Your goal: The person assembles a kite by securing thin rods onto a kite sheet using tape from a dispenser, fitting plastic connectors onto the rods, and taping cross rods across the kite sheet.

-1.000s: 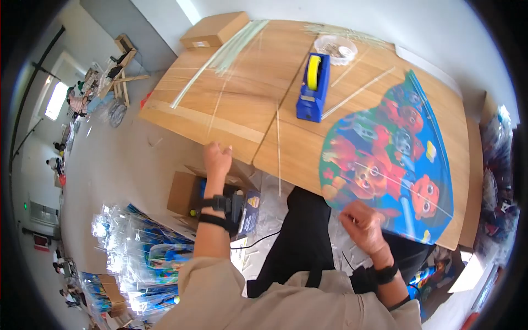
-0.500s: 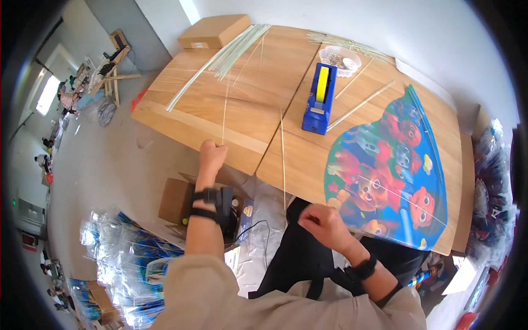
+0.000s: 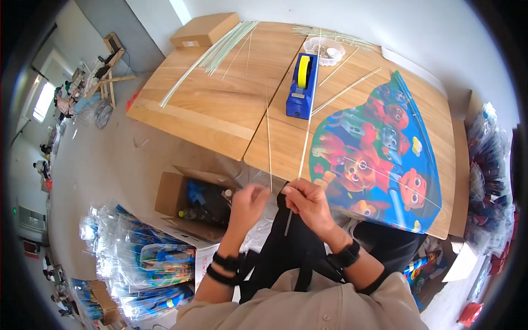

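Observation:
My right hand (image 3: pixel 311 206) is closed in a pinch on a long thin pale stick (image 3: pixel 306 148), which slants up past the tape dispenser, its lower end hanging below the fingers. My left hand (image 3: pixel 249 208) is just left of it, fingers curled and smeared by motion. Its fingertips are close to the lower end of a second thin stick (image 3: pixel 269 137), which lies over the table's front edge; whether they touch is unclear. A printed cartoon sheet (image 3: pixel 379 159) with a curved outline lies flat to the right of my hands, a thin rod across it.
A blue tape dispenser (image 3: pixel 300 102) with yellow tape stands on the wooden table (image 3: pixel 209 110). Behind it are a clear tub (image 3: pixel 324 50) and loose sticks; a stick bundle (image 3: pixel 220 52) and a carton (image 3: pixel 203 30) lie at the back left. An opened box (image 3: pixel 170 195) and bagged goods (image 3: pixel 137 258) are below.
My left hand has let go of its stick at the table's left part and come back beside my right hand. My right hand now pinches a long stick. The view has shifted slightly.

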Available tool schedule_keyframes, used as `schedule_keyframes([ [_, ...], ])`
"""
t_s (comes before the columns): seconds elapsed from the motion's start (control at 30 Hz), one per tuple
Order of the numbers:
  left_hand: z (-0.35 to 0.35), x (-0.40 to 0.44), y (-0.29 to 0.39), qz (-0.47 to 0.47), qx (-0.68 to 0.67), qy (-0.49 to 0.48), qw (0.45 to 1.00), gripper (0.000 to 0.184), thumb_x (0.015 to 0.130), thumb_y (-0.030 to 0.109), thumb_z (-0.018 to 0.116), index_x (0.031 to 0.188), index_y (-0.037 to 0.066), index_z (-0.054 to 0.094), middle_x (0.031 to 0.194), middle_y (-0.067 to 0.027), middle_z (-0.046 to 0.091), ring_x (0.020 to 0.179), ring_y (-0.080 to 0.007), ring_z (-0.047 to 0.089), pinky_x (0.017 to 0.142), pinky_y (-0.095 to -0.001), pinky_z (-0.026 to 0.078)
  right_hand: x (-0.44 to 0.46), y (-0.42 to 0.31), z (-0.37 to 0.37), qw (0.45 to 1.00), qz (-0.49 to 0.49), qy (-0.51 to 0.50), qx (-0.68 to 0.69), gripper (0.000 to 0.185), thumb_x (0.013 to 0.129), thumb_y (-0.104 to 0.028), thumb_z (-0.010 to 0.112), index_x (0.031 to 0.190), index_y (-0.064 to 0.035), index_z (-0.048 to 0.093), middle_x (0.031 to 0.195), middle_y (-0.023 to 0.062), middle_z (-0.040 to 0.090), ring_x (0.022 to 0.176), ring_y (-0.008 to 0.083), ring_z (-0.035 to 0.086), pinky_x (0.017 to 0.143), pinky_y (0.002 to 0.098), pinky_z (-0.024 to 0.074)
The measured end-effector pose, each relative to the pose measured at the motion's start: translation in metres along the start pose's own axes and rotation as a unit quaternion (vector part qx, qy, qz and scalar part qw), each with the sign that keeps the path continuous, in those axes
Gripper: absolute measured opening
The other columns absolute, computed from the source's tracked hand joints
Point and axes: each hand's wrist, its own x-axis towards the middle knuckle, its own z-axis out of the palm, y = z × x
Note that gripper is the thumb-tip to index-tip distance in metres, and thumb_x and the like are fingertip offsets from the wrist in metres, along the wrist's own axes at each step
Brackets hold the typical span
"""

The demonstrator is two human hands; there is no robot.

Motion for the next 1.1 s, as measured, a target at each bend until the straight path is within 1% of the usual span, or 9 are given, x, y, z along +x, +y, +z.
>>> schedule_keyframes([
  [0.07,0.010,0.032,-0.016,0.139,0.356,0.084,0.920,0.028,0.080,0.025,0.065,0.078,-0.001,0.055,0.068,-0.0131,0.059,0.059,-0.0236,0.060,0.051,-0.0346,0.045,-0.015,-0.007,-0.012,0.995,0.011,0.015,-0.098,0.018,0.092,-0.016,0.052,0.085,-0.0006,0.058,0.062,0.0007,0.054,0.053,0.0045,0.046,0.048,0.0194,0.0372],
  [0.17,0.040,0.066,-0.016,0.113,0.454,0.104,0.878,0.025,0.079,0.022,0.063,0.075,-0.001,0.055,0.077,-0.0194,0.061,0.069,-0.0358,0.061,0.058,-0.0429,0.048,-0.031,-0.004,-0.024,0.992,0.034,0.023,-0.123,0.018,0.092,-0.014,0.050,0.085,0.0006,0.058,0.063,0.0018,0.055,0.054,0.0063,0.049,0.049,0.0211,0.0401],
  [0.27,0.048,0.086,-0.018,0.060,0.486,0.117,0.864,0.018,0.078,0.016,0.060,0.075,-0.001,0.054,0.079,-0.0180,0.061,0.073,-0.0362,0.061,0.065,-0.0441,0.050,-0.044,-0.005,-0.027,0.988,0.067,0.020,-0.138,0.016,0.091,-0.012,0.051,0.084,0.0013,0.057,0.063,0.0033,0.055,0.054,0.0081,0.052,0.050,0.0230,0.0422],
  [0.4,0.034,0.112,-0.021,0.064,0.481,0.112,0.868,0.013,0.075,0.012,0.059,0.078,0.000,0.056,0.081,-0.0170,0.063,0.076,-0.0363,0.062,0.067,-0.0446,0.050,-0.051,-0.002,-0.028,0.982,0.094,-0.027,-0.163,0.016,0.091,-0.012,0.052,0.084,0.0015,0.056,0.064,0.0043,0.056,0.056,0.0098,0.055,0.052,0.0242,0.0444],
  [0.47,0.019,0.129,-0.016,-0.011,0.501,0.087,0.861,0.013,0.075,0.013,0.059,0.081,0.001,0.058,0.084,-0.0174,0.063,0.080,-0.0358,0.062,0.069,-0.0443,0.050,-0.051,-0.001,-0.026,0.981,0.092,-0.051,-0.165,0.016,0.091,-0.012,0.053,0.084,0.0015,0.056,0.064,0.0045,0.056,0.056,0.0102,0.055,0.052,0.0245,0.0449],
  [0.6,-0.016,0.162,-0.012,0.016,0.510,0.127,0.850,0.013,0.075,0.014,0.059,0.081,0.003,0.061,0.085,-0.0183,0.064,0.082,-0.0335,0.063,0.072,-0.0425,0.050,-0.054,0.003,-0.019,0.976,0.110,-0.094,-0.164,0.015,0.091,-0.011,0.053,0.084,0.0019,0.056,0.064,0.0049,0.055,0.056,0.0106,0.055,0.052,0.0248,0.0460],
  [0.8,-0.065,0.214,-0.016,-0.019,0.542,0.140,0.828,0.012,0.076,0.010,0.055,0.081,0.003,0.063,0.089,-0.0195,0.064,0.085,-0.0347,0.062,0.073,-0.0432,0.050,-0.050,0.022,-0.006,0.972,0.182,-0.140,-0.058,0.017,0.093,-0.012,0.049,0.086,0.0015,0.056,0.069,0.0035,0.055,0.061,0.0089,0.053,0.055,0.0235,0.0459],
  [0.97,-0.053,0.211,0.002,0.064,0.491,0.168,0.853,0.013,0.077,0.013,0.058,0.076,0.000,0.060,0.086,-0.0195,0.064,0.085,-0.0368,0.061,0.071,-0.0433,0.049,-0.054,0.027,0.004,0.960,0.222,-0.168,-0.011,0.021,0.095,-0.014,0.045,0.085,0.0007,0.057,0.070,0.0034,0.054,0.062,0.0075,0.052,0.055,0.0222,0.0450],
  [1.1,-0.034,0.211,0.019,0.156,0.351,0.062,0.921,0.016,0.079,0.014,0.059,0.079,-0.001,0.059,0.086,-0.0184,0.064,0.081,-0.0364,0.060,0.070,-0.0409,0.048,-0.066,0.032,0.003,0.951,0.259,-0.166,0.026,0.023,0.095,-0.017,0.045,0.085,-0.0012,0.057,0.071,0.0014,0.055,0.060,0.0063,0.052,0.052,0.0198,0.0425],
])
